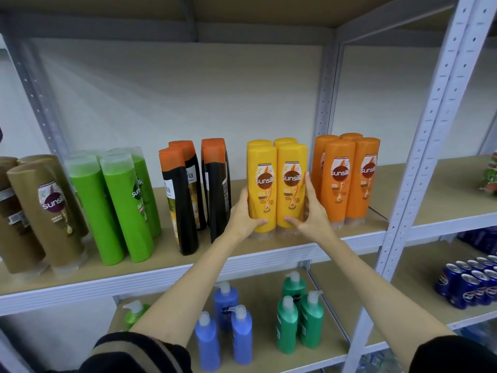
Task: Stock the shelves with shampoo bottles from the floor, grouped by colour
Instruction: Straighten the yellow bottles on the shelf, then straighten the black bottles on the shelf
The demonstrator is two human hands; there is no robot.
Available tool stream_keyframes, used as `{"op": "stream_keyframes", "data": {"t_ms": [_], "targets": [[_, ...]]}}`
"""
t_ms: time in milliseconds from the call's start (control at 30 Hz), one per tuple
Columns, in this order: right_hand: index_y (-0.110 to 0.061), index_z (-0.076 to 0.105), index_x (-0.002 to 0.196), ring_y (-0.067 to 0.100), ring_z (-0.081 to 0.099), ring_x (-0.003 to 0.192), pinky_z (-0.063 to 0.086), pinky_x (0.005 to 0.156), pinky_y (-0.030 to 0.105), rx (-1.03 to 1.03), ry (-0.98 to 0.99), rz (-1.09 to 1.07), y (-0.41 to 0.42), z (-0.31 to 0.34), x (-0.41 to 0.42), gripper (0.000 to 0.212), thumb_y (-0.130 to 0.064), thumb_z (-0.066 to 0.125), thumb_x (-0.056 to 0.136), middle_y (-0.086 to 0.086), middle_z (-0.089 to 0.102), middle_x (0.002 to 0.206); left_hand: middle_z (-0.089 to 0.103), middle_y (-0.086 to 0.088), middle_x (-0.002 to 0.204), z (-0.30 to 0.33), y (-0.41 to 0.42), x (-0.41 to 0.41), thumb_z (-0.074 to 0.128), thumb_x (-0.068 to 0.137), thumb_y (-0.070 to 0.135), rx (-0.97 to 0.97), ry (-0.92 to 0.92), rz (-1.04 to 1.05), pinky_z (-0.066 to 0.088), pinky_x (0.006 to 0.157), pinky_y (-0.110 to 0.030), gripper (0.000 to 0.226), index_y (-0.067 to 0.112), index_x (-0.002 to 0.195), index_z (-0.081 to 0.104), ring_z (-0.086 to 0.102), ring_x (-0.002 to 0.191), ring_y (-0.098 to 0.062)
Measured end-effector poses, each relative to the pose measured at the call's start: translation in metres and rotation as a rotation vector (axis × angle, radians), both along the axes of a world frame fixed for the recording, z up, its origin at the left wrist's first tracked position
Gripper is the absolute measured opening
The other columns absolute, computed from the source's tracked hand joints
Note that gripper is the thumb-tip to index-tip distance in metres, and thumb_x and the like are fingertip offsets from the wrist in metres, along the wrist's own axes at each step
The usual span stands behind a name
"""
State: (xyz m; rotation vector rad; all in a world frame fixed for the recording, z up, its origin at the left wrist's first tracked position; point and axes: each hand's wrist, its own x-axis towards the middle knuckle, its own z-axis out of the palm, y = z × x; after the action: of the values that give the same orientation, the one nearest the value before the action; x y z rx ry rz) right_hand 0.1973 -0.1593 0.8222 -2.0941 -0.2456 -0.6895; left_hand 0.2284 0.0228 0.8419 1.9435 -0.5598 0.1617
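**Squaring up the yellow bottles on the shelf**

Reaching up with both arms, the person has the yellow bottles point(277, 184) between the palms. The left hand point(243, 211) cups the left front bottle low down, thumb across its face and fingers wrapped round its side. The right hand point(309, 208) lies flatter against the right front bottle, fingers straight up its side and thumb crossing the lower front. All four yellow bottles stand cap-down on the shelf point(269, 247), two in front and two behind.

Just right of them stand the orange bottles point(347, 179), close to the right hand. To the left come the black bottles point(193, 195) with orange caps, then the green bottles point(118, 205), then the brown bottles point(40, 211) at the far left; each colour keeps to its own cluster.

On the lower shelf point(336, 348) stand blue pump bottles point(223, 324) and green pump bottles point(298, 316). Blue cans point(473, 284) sit in the bay to the right.
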Motion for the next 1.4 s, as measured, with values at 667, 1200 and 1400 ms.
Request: {"op": "stream_keyframes", "data": {"t_ms": [667,1200,1400], "targets": [[-0.035,0.001,0.144,0.002,0.03,0.123,0.033,0.107,0.038,-0.065,-0.069,-0.027,0.003,-0.008,0.003,0.106,-0.022,0.078,0.073,0.006,0.032,0.146,0.03,0.0,0.148,-0.008,-0.002,-0.007,0.074,0.074,0.009,-0.083,-0.104,0.053,0.039,0.102,-0.055,0.108,0.039,0.144,-0.001,0.035,0.134,-0.019],[-0.033,0.005,0.144,0.018,0.035,0.128,0.034,0.106,0.037,-0.089,-0.218,-0.149,0.015,-0.012,-0.002,0.094,-0.026,0.072,0.078,0.013,0.034,0.139,0.028,-0.001,0.148,-0.014,0.009,-0.023,0.069,0.08,0.012,-0.032,-0.168,0.141,0.038,0.107,-0.046,0.091,0.037,0.144,0.009,0.034,0.133,-0.014],[-0.014,0.035,0.134,0.028,0.036,0.127,0.034,0.102,0.041,-0.158,-0.501,-0.47,0.069,-0.015,-0.009,0.058,-0.028,0.056,0.082,0.016,0.042,0.136,0.05,-0.001,0.119,-0.01,0.063,-0.05,0.059,0.085,0.003,-0.058,-0.562,0.34,0.047,0.093,-0.026,0.044,0.011,0.127,0.048,0.049,0.108,-0.005]]}}
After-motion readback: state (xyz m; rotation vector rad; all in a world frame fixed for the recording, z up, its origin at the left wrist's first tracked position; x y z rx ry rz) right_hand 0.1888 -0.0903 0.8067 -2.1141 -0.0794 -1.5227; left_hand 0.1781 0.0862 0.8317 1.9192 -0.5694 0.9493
